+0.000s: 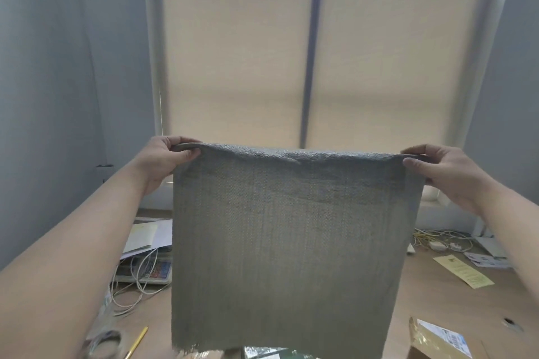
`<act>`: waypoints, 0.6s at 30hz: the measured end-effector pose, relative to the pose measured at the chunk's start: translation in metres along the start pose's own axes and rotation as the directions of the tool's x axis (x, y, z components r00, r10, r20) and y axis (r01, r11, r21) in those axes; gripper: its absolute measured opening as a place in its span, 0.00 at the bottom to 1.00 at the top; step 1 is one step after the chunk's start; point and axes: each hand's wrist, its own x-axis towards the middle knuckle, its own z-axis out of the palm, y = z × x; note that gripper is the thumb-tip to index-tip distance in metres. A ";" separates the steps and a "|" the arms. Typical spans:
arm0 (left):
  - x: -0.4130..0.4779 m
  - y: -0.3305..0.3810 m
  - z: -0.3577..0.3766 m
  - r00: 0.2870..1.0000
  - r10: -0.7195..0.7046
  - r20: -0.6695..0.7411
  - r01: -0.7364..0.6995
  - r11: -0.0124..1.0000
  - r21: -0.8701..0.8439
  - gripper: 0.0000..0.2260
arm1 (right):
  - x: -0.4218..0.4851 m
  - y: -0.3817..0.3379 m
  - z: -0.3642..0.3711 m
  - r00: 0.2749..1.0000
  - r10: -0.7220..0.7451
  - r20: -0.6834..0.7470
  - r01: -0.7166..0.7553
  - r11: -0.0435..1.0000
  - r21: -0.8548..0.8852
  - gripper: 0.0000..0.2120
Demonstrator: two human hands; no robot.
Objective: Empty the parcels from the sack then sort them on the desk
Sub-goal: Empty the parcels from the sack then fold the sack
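A grey woven sack [291,248] hangs flat in front of me above the wooden desk [431,300]. My left hand [166,160] pinches its upper left corner and my right hand [446,172] pinches its upper right corner. The sack's frayed edge hangs lowest, just over the desk. A brown parcel with a printed label [437,341] lies at the lower right. Another parcel [268,353] shows partly under the sack's bottom edge. The sack hides the middle of the desk.
Left of the sack lie papers [145,234], a scale with white cables [145,271], a tape roll [102,344] and a yellow pencil [137,342]. A yellow slip [463,271], leaflets and tangled cables [437,239] sit on the right. A blind-covered window is behind.
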 end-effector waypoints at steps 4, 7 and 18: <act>0.006 -0.006 0.004 0.990 0.092 -0.103 -0.087 0.995 0.047 0.06 | 0.002 0.002 -0.003 1.000 0.005 0.030 -0.002 0.996 -0.094 0.20; 0.009 -0.007 0.006 0.978 0.154 -0.144 -0.148 0.988 0.052 0.07 | 0.006 0.005 -0.004 0.999 -0.037 -0.038 0.032 0.991 -0.128 0.12; 0.005 -0.007 0.017 0.950 0.220 -0.223 -0.267 0.941 -0.210 0.09 | 0.013 0.002 0.006 0.992 -0.087 -0.091 0.107 0.963 0.248 0.39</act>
